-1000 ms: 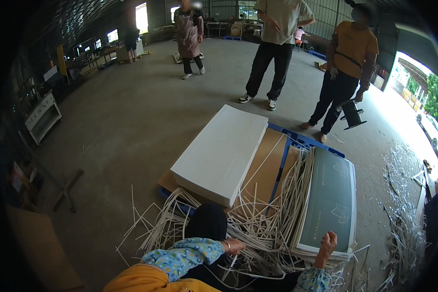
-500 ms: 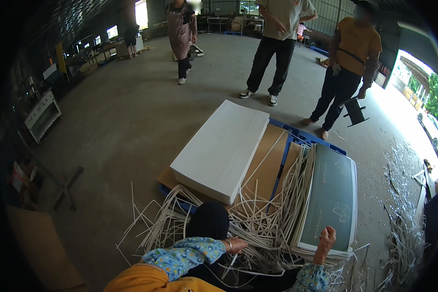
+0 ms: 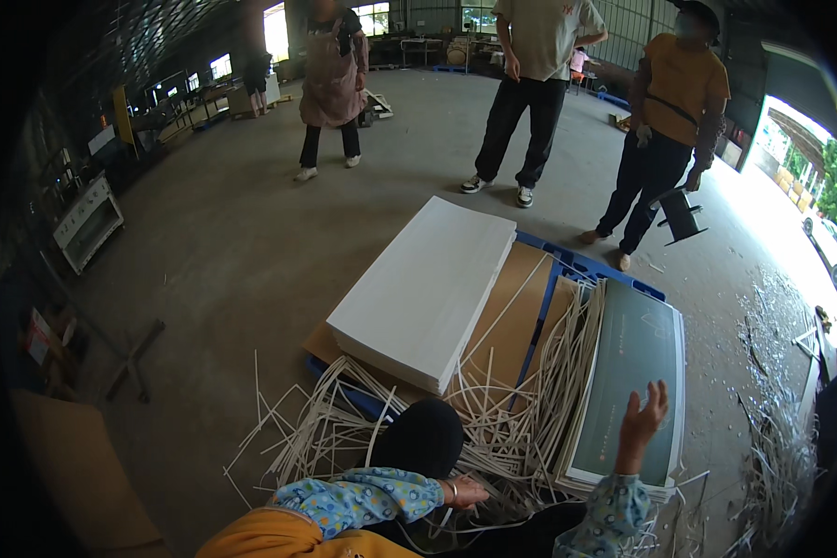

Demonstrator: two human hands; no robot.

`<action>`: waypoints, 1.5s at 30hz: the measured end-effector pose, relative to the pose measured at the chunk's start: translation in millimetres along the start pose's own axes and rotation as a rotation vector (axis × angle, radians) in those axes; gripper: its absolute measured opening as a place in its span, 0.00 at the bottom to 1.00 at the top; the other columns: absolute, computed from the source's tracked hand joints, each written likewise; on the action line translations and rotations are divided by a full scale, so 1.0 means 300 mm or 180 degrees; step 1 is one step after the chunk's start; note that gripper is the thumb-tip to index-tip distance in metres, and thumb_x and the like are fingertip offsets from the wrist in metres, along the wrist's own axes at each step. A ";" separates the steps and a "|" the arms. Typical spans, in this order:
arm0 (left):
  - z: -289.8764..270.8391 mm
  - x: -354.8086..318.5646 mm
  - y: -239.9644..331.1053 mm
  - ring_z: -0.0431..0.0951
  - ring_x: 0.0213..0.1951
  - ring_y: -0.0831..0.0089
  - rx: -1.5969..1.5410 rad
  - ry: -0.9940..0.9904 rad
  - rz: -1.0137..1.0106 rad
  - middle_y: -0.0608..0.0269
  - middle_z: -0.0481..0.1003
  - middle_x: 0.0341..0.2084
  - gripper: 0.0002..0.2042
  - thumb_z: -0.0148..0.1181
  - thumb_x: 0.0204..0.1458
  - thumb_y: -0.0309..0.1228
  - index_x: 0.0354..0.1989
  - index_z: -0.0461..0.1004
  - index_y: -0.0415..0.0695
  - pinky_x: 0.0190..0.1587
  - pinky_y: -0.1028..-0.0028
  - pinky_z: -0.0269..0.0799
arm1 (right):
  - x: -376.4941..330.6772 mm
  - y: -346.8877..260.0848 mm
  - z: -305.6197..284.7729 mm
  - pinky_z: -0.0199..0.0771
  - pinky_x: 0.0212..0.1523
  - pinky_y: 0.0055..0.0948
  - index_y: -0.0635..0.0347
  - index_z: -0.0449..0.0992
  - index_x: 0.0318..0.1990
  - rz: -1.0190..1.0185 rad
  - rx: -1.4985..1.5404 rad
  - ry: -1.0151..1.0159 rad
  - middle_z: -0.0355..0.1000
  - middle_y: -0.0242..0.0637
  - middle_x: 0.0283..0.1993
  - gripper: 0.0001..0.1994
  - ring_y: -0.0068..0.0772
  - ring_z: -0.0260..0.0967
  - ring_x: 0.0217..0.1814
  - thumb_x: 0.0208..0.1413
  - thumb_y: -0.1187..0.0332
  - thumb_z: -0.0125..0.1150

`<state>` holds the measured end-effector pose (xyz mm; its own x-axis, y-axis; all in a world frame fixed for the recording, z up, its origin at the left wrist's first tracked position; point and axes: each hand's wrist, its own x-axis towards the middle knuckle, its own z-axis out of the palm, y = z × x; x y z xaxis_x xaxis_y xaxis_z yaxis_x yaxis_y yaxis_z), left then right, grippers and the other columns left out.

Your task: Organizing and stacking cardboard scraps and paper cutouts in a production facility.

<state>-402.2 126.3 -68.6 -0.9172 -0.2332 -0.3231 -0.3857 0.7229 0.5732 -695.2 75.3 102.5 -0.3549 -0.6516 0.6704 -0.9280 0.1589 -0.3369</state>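
In the head view, the right hand (image 3: 644, 418) is spread over the green sheets (image 3: 634, 349), stacked at the right of the pallet (image 3: 644, 287); the left hand (image 3: 466, 491) is at the strips (image 3: 565, 372) heaped beside them, its grip impossible to tell. The sheets look thin and bendy, probably heavy together, best held by opposite edges; the strips seem light, springy, best gathered mid-length.

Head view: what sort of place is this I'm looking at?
Probably a workshop or factory floor: a blue pallet bears a stack of white sheets, loose pale strips lie heaped beside it, and a person in an apron is beyond.
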 end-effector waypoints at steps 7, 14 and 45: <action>0.025 0.004 0.026 0.71 0.38 0.57 0.0179 -0.0097 0.0047 0.55 0.68 0.33 0.17 0.58 0.44 0.33 0.43 0.65 0.44 0.37 0.60 0.65 | -0.131 0.121 0.118 0.67 0.44 0.33 0.70 0.70 0.39 0.1316 0.1172 -0.0654 0.69 0.47 0.40 0.13 0.43 0.68 0.42 0.46 0.71 0.56; 0.016 0.002 0.049 0.71 0.34 0.60 0.0133 -0.0041 0.0021 0.54 0.68 0.28 0.12 0.58 0.41 0.30 0.33 0.66 0.42 0.34 0.63 0.64 | -0.147 0.178 0.097 0.68 0.37 0.29 0.71 0.70 0.37 0.1474 0.1649 -0.0727 0.71 0.43 0.32 0.13 0.33 0.68 0.33 0.47 0.69 0.55; 0.040 0.021 -0.010 0.71 0.33 0.57 0.0021 0.0032 0.0056 0.52 0.68 0.28 0.08 0.51 0.41 0.28 0.31 0.66 0.42 0.35 0.61 0.66 | -0.216 0.326 0.166 0.65 0.33 0.30 0.70 0.72 0.33 0.2189 0.1390 -0.0751 0.70 0.41 0.29 0.13 0.30 0.64 0.30 0.44 0.67 0.54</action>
<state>-405.7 130.4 -81.4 -0.9248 -0.2270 -0.3053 -0.3689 0.7312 0.5737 -757.4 96.0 -6.8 -0.7464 -0.6602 0.0836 -0.3701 0.3074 -0.8766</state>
